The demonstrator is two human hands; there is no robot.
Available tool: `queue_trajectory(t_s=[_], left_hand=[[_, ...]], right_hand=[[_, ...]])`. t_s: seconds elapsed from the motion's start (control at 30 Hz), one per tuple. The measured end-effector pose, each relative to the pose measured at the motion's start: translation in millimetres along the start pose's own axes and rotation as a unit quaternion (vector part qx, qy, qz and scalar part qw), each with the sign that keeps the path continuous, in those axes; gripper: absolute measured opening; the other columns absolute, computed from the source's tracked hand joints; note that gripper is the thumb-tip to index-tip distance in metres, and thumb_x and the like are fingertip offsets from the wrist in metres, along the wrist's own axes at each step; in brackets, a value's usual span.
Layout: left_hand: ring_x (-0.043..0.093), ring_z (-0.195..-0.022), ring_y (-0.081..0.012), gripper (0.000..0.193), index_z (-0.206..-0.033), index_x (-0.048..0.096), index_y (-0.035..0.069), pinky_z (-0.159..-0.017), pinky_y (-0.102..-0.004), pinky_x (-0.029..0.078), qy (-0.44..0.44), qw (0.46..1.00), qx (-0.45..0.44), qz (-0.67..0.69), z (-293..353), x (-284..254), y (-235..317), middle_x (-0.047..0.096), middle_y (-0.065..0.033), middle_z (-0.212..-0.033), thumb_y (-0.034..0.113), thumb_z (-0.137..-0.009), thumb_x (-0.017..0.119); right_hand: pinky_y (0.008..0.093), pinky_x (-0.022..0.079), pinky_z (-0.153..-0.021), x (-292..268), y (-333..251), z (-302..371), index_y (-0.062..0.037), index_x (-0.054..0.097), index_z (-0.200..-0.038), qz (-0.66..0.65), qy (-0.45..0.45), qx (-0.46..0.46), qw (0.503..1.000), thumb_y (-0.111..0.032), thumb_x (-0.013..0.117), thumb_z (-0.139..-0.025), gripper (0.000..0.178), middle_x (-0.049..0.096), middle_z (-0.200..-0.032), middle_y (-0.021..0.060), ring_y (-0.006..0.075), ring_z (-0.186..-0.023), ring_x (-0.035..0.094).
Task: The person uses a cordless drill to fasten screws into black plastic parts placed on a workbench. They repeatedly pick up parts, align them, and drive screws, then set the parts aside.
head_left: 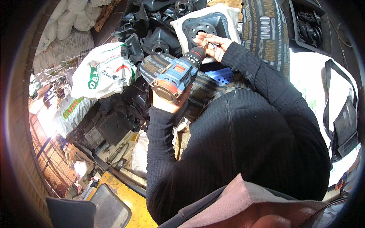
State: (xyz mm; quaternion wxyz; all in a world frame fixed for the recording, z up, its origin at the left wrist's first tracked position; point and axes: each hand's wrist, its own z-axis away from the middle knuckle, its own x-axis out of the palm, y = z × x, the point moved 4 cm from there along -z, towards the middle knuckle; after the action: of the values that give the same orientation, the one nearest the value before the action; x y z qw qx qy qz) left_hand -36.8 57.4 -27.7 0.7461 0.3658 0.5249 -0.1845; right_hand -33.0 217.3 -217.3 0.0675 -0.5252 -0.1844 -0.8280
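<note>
My left hand (pixel 167 104) is wrapped around the grip of a blue and black cordless drill (pixel 178 74) with an orange-red band at its rear. The drill's chuck points away from me, toward my right hand (pixel 216 42). That hand is turned palm up, fingers stretched, with small shiny metal pieces (pixel 210 46) that look like screws held in it. Just beyond them lies a black moulded part (pixel 199 27) with a round, holed hub, resting on a white padded cloth (pixel 230 19). The chuck's tip is close to my right fingers; whether they touch cannot be told.
Several similar black parts (pixel 159 45) are piled at the far left. A patterned cushion (pixel 266 34) runs along the right of the cloth. A blue perforated piece (pixel 220 76) sits below my right hand. White plastic bags (pixel 106 70) stand left, and a black bin (pixel 310 30) far right.
</note>
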Motion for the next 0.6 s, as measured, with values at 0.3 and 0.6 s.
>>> queue_trajectory(t_s=[0.3,0.6], left_hand=[[0.065,-0.088,-0.0220,0.076,-0.128,0.045,0.007,-0.079,-0.0294,0.052,0.020,0.983,-0.079,0.166,-6,3,21,0.063,-0.0127,-0.102,0.013,-0.060,0.079],[0.062,-0.088,-0.0285,0.030,-0.101,0.063,0.011,-0.077,-0.0390,0.049,-0.012,0.995,0.029,-0.091,-6,-11,-8,0.064,-0.0100,-0.096,0.020,-0.073,0.067]], right_hand=[[0.0416,0.048,-0.092,1,5,-6,0.0048,0.047,-0.121,0.015,0.129,-0.025,0.991,-0.005,0.042,-0.092,0.031,0.054,-0.117,0.0220,0.0284,-0.106,0.058],[0.0232,0.054,-0.060,-26,-30,15,-0.0012,0.059,-0.112,0.170,0.211,-0.134,0.953,-0.015,0.052,-0.091,0.026,0.063,-0.090,0.0058,0.0130,-0.072,0.062]])
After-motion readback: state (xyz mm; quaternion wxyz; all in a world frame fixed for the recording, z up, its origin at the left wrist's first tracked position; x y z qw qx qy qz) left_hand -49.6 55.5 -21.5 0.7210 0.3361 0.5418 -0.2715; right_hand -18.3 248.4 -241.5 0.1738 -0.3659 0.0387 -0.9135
